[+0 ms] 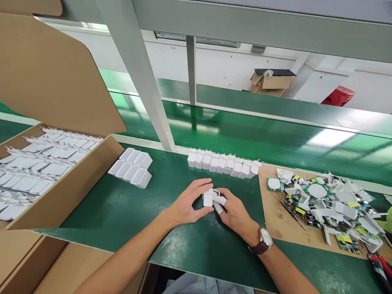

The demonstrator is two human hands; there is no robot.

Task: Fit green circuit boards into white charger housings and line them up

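Both my hands meet over the green table (116,212) near its front edge. My left hand (187,204) and my right hand (233,212) are closed together on a small white charger housing (209,198), fingers pinching it from both sides. White finger cots cover some fingertips of my right hand, and a brown-strapped watch (263,241) sits on that wrist. Behind the hands stands a row of white charger housings (223,164) with prongs up. To the left lie several empty white shells (132,168), open side up.
An open cardboard box (58,192) at left holds rows of white charger parts. A cardboard sheet (280,228) at right carries a heap of circuit boards and white plastic scraps (329,204). A green conveyor belt (260,134) runs behind. Red-handled cutters (379,265) lie at far right.
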